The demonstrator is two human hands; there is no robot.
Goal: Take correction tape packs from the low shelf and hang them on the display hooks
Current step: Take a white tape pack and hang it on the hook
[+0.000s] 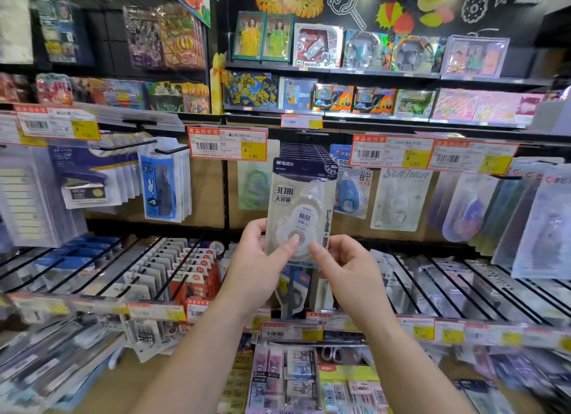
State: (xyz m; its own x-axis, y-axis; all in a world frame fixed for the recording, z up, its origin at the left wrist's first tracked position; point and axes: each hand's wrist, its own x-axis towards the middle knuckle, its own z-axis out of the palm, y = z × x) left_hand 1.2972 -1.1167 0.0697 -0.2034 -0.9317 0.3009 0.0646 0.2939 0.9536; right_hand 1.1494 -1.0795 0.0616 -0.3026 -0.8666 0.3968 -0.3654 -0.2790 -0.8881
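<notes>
2 hands (259,259) (346,265) pinching correction tape pack (301,209), pack upright above each grip, before hanging row (304,151)

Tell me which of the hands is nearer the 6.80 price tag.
Left. The left hand grips the correction tape pack almost straight below the 6.80 price tag; the right hand holds the pack's lower right corner, farther right.

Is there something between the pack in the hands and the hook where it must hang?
Nothing visible blocks it. Both hands, left hand and right hand, hold the correction tape pack by its lower end, right in front of the row of same packs already hanging. Only open air lies between; the hook's tip itself is hidden.
</notes>
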